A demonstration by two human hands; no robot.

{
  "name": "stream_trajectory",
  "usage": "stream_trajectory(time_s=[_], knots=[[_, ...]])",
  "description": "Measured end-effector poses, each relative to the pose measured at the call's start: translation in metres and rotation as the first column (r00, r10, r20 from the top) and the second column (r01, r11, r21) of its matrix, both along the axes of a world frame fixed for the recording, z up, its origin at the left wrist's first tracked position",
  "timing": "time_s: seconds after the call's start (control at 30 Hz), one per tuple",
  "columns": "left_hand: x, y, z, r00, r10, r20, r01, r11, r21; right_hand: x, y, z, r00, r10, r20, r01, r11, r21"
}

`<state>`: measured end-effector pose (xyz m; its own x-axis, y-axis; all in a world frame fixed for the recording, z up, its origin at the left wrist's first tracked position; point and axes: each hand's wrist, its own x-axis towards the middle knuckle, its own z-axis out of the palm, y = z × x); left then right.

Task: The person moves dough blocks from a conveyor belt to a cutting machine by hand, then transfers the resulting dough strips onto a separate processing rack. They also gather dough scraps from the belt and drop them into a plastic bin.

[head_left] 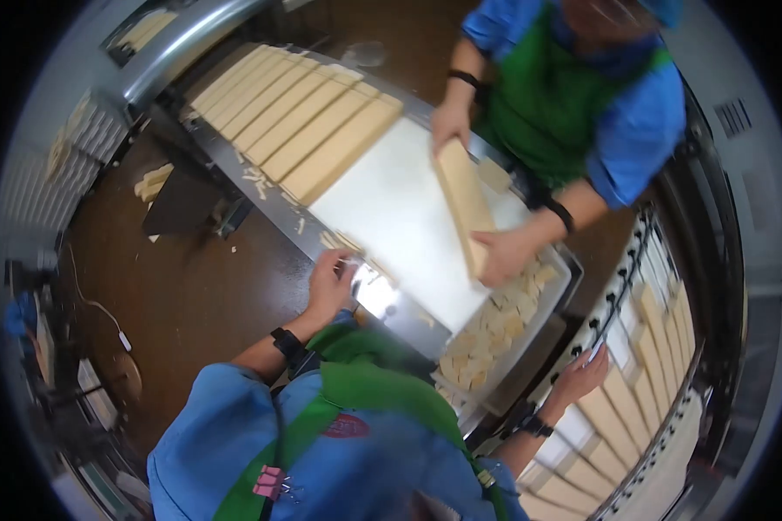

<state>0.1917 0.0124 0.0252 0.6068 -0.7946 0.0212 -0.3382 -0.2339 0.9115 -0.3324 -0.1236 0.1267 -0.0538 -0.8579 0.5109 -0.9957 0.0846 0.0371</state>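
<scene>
Likely mid-handling: pinching small, slim whitish object (594,352) in right hand (580,379); holding left hand (328,285) half-curled at shiny steel table edge (376,296), can't tell if gripping; needs steady control next.

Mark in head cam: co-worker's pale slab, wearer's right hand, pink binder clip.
Pale slab (462,204): head view, middle of broad face.
Right hand (579,379): head view, mid-hand.
Pink binder clip (269,480): head view, its body.

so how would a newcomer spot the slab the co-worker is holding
Find the white board on the metal table, then the green-aproned co-worker beyond it. The slab is the long, pale block between that person's hands, the only one held; its neighbours lie side by side.
</scene>
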Motion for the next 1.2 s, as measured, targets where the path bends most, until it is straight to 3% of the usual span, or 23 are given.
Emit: stream_trajectory(time_s=[0.03, 0.07, 0.13, 0.17, 0.2, 0.23, 0.27, 0.4, 0.47, 0.7, 0.77, 0.9, 0.97, 1.1, 1.17, 1.2], knots=[[0.019, -0.001, 0.004, 0.995, 0.077, 0.057, -0.082, 0.994, 0.079, 0.034, -0.001, 0.012, 0.951, 0.246, 0.185, -0.215, 0.961, -0.174], [0.036, -0.005, -0.005, 0.994, 0.097, 0.058, -0.101, 0.992, 0.072, 0.075, -0.005, 0.023, 0.946, 0.266, 0.184, -0.233, 0.955, -0.181], [0.074, -0.017, -0.039, 0.904, 0.270, 0.332, -0.310, 0.948, 0.074, 0.177, -0.028, 0.037, 0.726, 0.631, 0.273, -0.568, 0.775, -0.278], [0.092, -0.026, -0.050, 0.914, 0.286, 0.286, -0.332, 0.935, 0.124, 0.216, -0.042, 0.033, 0.622, 0.707, 0.335, -0.685, 0.699, -0.204], [0.106, -0.038, -0.048, 0.914, 0.291, 0.282, -0.333, 0.936, 0.117, 0.256, -0.059, 0.027, 0.508, 0.762, 0.402, -0.789, 0.599, -0.137], [0.118, -0.050, -0.042, 0.899, 0.314, 0.306, -0.365, 0.923, 0.125, 0.297, -0.073, 0.011, 0.531, 0.753, 0.389, -0.786, 0.609, -0.106], [0.129, -0.059, -0.038, 0.881, 0.338, 0.330, -0.398, 0.908, 0.132, 0.345, -0.090, 0.015, 0.397, 0.758, 0.517, -0.850, 0.517, -0.105], [0.165, -0.087, -0.035, 0.865, 0.286, 0.412, -0.367, 0.921, 0.133, 0.478, -0.169, -0.033, 0.337, 0.787, 0.516, -0.918, 0.397, -0.006], [0.175, -0.097, -0.028, 0.950, 0.194, 0.245, -0.242, 0.952, 0.185, 0.530, -0.205, -0.055, 0.369, 0.773, 0.515, -0.913, 0.407, 0.044], [0.179, -0.102, -0.012, 0.961, 0.137, 0.241, -0.198, 0.947, 0.253, 0.621, -0.289, -0.113, 0.617, 0.701, 0.359, -0.785, 0.583, 0.211], [0.180, -0.102, -0.008, 0.965, 0.130, 0.228, -0.190, 0.944, 0.269, 0.634, -0.297, -0.119, 0.723, 0.628, 0.287, -0.688, 0.620, 0.377], [0.184, -0.103, -0.004, 0.979, 0.109, 0.170, -0.159, 0.936, 0.313, 0.650, -0.300, -0.122, 0.758, 0.599, 0.257, -0.650, 0.670, 0.358], [0.185, -0.104, -0.007, 0.975, 0.096, 0.200, -0.159, 0.931, 0.330, 0.658, -0.295, -0.113, 0.832, 0.521, 0.188, -0.543, 0.699, 0.465], [0.184, -0.112, -0.011, 0.961, 0.078, 0.266, -0.174, 0.918, 0.356, 0.654, -0.302, -0.127, 0.779, 0.592, 0.204, -0.621, 0.686, 0.380], [0.182, -0.117, -0.005, 0.952, 0.078, 0.296, -0.194, 0.901, 0.387, 0.637, -0.314, -0.146, 0.714, 0.586, 0.384, -0.700, 0.576, 0.423], [0.181, -0.119, -0.006, 0.953, 0.066, 0.296, -0.181, 0.905, 0.384, 0.625, -0.314, -0.147, 0.722, 0.577, 0.382, -0.691, 0.587, 0.421]])
